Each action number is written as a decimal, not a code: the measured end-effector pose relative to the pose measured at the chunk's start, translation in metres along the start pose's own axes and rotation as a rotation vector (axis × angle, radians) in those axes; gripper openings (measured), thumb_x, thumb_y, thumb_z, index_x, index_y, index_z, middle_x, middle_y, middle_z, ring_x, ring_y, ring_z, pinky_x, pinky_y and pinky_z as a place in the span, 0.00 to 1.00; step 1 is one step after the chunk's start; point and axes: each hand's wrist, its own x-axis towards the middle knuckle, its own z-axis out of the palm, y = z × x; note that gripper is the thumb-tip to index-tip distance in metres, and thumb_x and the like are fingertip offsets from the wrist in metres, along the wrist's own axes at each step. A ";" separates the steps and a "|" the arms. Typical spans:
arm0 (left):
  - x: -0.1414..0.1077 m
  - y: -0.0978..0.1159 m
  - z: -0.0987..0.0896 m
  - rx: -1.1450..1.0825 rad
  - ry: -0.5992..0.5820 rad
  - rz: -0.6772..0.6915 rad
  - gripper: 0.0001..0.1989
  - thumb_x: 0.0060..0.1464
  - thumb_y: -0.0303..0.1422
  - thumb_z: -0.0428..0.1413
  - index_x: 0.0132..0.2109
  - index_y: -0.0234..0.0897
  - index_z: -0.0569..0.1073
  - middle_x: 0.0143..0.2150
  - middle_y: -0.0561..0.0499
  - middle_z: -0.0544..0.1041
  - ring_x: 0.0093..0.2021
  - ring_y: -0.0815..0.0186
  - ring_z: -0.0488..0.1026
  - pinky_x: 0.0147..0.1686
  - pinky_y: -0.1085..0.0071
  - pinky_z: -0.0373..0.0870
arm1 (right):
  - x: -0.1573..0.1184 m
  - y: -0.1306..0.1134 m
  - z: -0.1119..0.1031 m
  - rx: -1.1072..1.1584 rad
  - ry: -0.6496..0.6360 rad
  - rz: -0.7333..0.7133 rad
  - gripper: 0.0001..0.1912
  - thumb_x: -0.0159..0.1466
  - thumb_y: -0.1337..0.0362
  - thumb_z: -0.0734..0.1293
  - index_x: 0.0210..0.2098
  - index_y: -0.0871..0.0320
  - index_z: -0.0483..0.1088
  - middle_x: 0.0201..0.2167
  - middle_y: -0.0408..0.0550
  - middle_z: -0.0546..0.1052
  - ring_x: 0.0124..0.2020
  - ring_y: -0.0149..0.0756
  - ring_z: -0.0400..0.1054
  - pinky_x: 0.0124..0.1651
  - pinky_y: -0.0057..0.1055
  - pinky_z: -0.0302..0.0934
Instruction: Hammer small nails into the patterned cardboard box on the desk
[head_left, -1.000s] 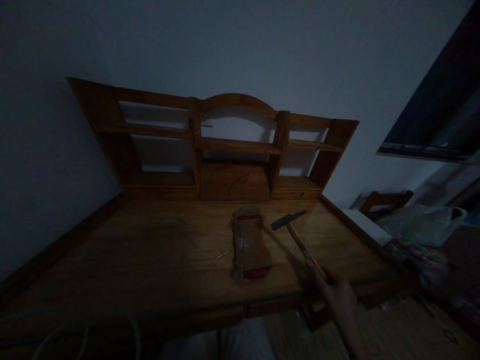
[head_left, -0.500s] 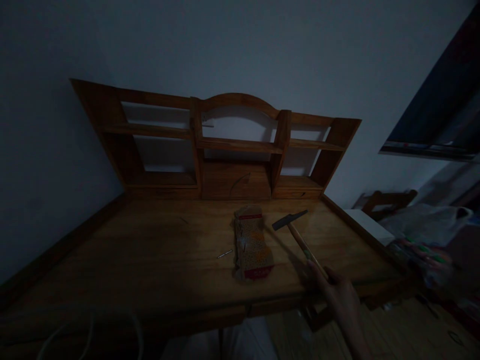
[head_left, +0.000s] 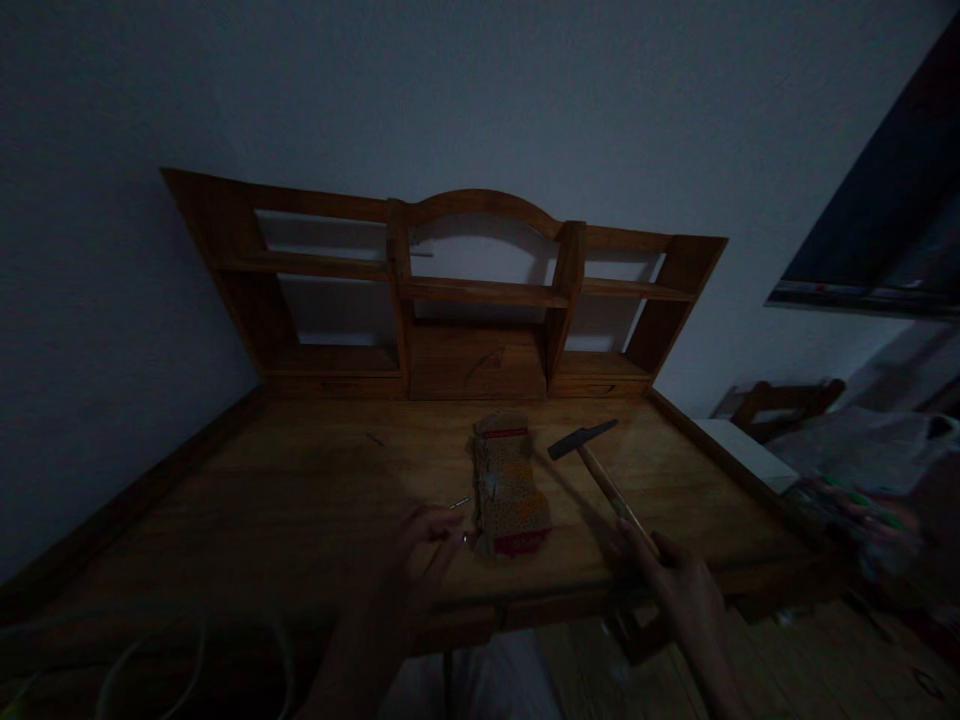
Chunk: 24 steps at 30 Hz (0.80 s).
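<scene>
My right hand (head_left: 679,575) is wrapped round the wooden handle of a hammer (head_left: 616,502), whose dark head hangs over the desk to the right of a folded cloth. That patterned cloth (head_left: 514,490), tan with red bands, lies on the wooden desk (head_left: 300,490). At its left edge is my left hand (head_left: 424,550), dim and blurred, with thumb and forefinger apart. A thin metal rod (head_left: 460,502) lies just beyond these fingers; whether they touch it I cannot tell. A small shiny spot shows near the thumb.
A wooden shelf unit (head_left: 480,292) stands along the desk's back edge against the wall. Raised rims run along both desk sides. Right of the desk are a white surface (head_left: 742,450), a wooden chair (head_left: 787,403) and a clear plastic bag (head_left: 870,450). Pale loops of cable hang at lower left.
My left hand has come into view from below and reached the metal rod beside the cloth. My right hand still holds the hammer in nearly the same place.
</scene>
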 end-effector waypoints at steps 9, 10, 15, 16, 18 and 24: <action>0.062 -0.064 0.061 0.189 -0.223 0.055 0.05 0.52 0.25 0.52 0.35 0.36 0.72 0.39 0.46 0.73 0.41 0.61 0.70 0.44 0.65 0.67 | 0.000 0.000 -0.001 -0.007 -0.009 -0.017 0.33 0.56 0.33 0.56 0.39 0.53 0.77 0.32 0.55 0.80 0.42 0.55 0.73 0.32 0.33 0.59; 0.062 -0.066 0.061 0.198 -0.240 0.055 0.04 0.52 0.26 0.51 0.33 0.36 0.71 0.37 0.47 0.73 0.40 0.62 0.70 0.42 0.66 0.66 | 0.000 -0.001 -0.001 -0.011 -0.007 -0.016 0.34 0.56 0.33 0.56 0.39 0.53 0.77 0.32 0.55 0.80 0.42 0.55 0.73 0.33 0.33 0.59; 0.069 -0.063 0.052 0.247 -0.280 -0.007 0.03 0.47 0.26 0.53 0.28 0.37 0.68 0.29 0.50 0.72 0.34 0.63 0.69 0.35 0.69 0.64 | -0.001 -0.003 -0.003 -0.028 -0.023 -0.005 0.34 0.56 0.32 0.56 0.39 0.52 0.77 0.31 0.54 0.79 0.42 0.56 0.73 0.33 0.33 0.60; 0.071 -0.060 0.050 0.232 -0.290 -0.026 0.04 0.47 0.26 0.53 0.26 0.37 0.68 0.27 0.51 0.71 0.32 0.64 0.70 0.34 0.70 0.64 | -0.002 -0.004 -0.004 -0.032 -0.021 -0.005 0.34 0.56 0.32 0.56 0.39 0.52 0.77 0.31 0.54 0.79 0.41 0.55 0.73 0.32 0.33 0.59; 0.074 -0.053 0.048 0.096 -0.309 -0.062 0.04 0.49 0.28 0.53 0.27 0.37 0.68 0.25 0.53 0.71 0.29 0.65 0.71 0.31 0.71 0.65 | -0.003 -0.005 -0.006 -0.032 -0.021 -0.015 0.34 0.56 0.33 0.55 0.39 0.51 0.77 0.29 0.54 0.79 0.40 0.54 0.73 0.32 0.33 0.59; 0.058 -0.031 0.068 -0.341 -0.136 -0.092 0.07 0.54 0.35 0.53 0.37 0.38 0.73 0.36 0.50 0.79 0.37 0.65 0.77 0.38 0.71 0.72 | -0.003 -0.005 -0.005 -0.043 -0.025 -0.008 0.33 0.56 0.33 0.56 0.37 0.51 0.77 0.29 0.54 0.79 0.40 0.53 0.73 0.31 0.32 0.57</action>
